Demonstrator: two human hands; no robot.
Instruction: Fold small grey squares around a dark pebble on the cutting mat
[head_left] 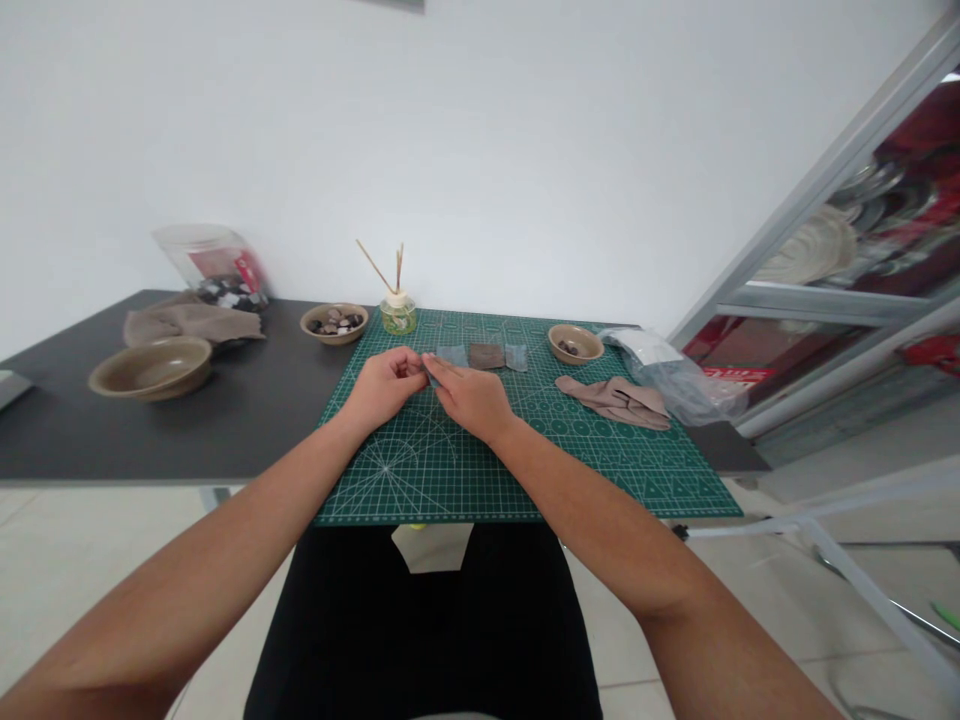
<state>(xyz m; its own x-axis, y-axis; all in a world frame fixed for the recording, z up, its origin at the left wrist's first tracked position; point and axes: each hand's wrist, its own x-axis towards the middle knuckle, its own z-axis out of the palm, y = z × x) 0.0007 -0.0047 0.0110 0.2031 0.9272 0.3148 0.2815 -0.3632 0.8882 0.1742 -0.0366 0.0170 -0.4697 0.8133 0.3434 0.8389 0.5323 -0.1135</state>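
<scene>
My left hand [390,387] and my right hand [472,398] meet above the green cutting mat [487,470]. The fingers of both are closed, and their tips touch or nearly touch. A small grey piece [432,378], like a bit of sheet, shows at my right fingertips. Whatever my left fingers pinch is hidden. Just beyond the hands, a blue-grey square [452,354], a brown square [487,356] and another blue-grey square [517,358] lie in a row on the mat.
Left stand a bowl of stones [334,334], a larger bowl [154,385], a cloth [191,322], a clear jar [217,265] and a reed diffuser [398,312]. Right are a small bowl [575,333], another cloth [622,402] and a plastic bag [671,375]. A wall rises behind.
</scene>
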